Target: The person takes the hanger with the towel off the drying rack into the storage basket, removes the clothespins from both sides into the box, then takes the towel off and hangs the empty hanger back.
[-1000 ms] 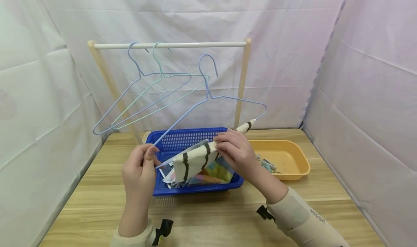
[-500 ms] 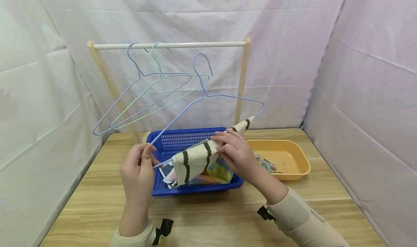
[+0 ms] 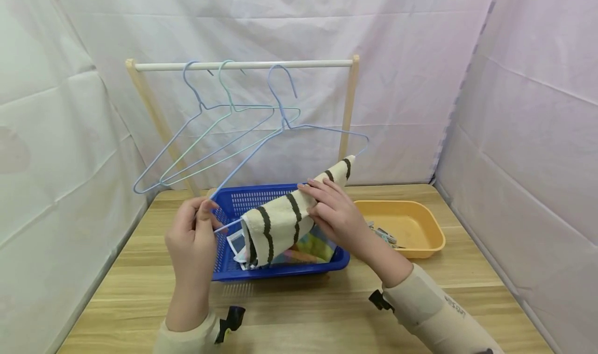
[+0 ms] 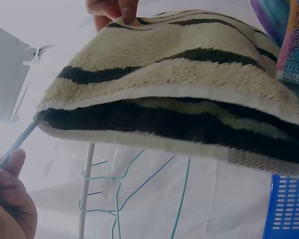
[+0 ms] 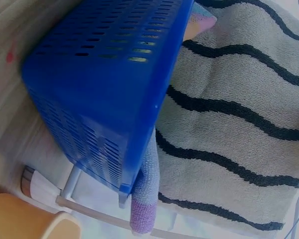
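A cream towel with dark wavy stripes hangs folded over the bottom bar of a blue wire hanger, held tilted above the blue basket. My left hand grips the hanger's lower left corner, just beyond the towel's edge. Higher up the bar, my right hand pinches the towel at its fold, thumb hidden in the head view. From the left wrist, the draped towel shows its two layers apart at the near end. The right wrist view shows the towel's hanging face beside the basket.
Colourful cloths lie in the blue basket. To its right stands a yellow tray with several clips. Behind, a rack bar carries a blue hanger and a green hanger.
The hanger and towel have shifted left and slightly up with both hands. More of the towel's striped front shows below the bar.
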Motion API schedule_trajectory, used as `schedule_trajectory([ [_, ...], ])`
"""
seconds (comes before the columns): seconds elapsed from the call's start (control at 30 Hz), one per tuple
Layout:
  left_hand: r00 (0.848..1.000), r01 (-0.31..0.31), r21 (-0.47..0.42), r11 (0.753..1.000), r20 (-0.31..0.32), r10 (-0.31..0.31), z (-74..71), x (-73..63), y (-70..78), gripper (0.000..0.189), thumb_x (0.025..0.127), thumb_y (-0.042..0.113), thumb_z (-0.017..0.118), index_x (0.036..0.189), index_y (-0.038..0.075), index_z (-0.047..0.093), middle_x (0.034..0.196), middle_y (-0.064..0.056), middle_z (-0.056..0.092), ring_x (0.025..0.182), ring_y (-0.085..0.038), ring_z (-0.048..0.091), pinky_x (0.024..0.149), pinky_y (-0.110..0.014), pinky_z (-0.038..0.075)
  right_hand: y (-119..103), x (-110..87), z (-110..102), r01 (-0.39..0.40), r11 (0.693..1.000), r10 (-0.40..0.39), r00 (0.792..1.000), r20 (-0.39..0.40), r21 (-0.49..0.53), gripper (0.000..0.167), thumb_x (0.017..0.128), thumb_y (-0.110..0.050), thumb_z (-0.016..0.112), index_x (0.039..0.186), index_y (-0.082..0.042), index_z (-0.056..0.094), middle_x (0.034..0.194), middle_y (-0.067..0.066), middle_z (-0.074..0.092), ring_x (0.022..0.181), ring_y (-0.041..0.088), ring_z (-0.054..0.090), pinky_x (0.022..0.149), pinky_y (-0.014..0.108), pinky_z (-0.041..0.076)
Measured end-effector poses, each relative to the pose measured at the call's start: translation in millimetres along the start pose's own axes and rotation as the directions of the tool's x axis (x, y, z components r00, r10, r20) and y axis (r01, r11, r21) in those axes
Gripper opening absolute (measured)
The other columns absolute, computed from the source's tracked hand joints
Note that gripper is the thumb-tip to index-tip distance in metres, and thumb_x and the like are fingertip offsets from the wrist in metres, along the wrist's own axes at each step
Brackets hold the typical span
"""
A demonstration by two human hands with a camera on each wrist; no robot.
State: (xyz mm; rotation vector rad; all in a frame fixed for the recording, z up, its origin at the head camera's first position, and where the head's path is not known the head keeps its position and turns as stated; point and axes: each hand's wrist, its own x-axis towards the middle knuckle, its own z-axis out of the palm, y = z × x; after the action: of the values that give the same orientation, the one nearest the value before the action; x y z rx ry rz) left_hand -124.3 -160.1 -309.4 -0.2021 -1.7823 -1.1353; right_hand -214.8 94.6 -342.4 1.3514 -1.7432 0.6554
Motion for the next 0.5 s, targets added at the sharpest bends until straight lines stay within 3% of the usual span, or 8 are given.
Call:
schedule_trajectory([
  [0.23, 0.999, -0.031, 0.018, 0.999, -0.035, 0.031, 0.1, 5.9, -1.0, 0.018, 0.097, 0.002, 0.057, 0.085, -0.01, 0.061, 0.057, -0.011, 0.054, 0.053, 0.003, 0.052, 0.05, -0.01, 0.043, 7, 1.2, 4, -0.03, 0.999, 0.032, 0.997, 0.077, -0.021, 0.027, 0.104, -0.019, 0.049, 0.081, -0.006, 0.057, 0.138, 0.02, 0.052, 0.134, 0.036, 0.041, 0.107, 0.058, 0.03],
  [0.5, 0.998, -0.017, 0.013, 1.0, -0.055, 0.018, -0.8, 9.9, -1.7, 0.017, 0.097, 0.001, 0.056, 0.086, -0.011, 0.061, 0.06, -0.012, 0.053, 0.056, 0.005, 0.052, 0.053, -0.01, 0.046, 12, 3.4, 6, -0.042, 0.999, 0.044, 0.994, 0.103, -0.016, 0.025, 0.103, -0.018, 0.052, 0.08, -0.007, 0.054, 0.139, 0.019, 0.051, 0.133, 0.039, 0.042, 0.108, 0.058, 0.029],
])
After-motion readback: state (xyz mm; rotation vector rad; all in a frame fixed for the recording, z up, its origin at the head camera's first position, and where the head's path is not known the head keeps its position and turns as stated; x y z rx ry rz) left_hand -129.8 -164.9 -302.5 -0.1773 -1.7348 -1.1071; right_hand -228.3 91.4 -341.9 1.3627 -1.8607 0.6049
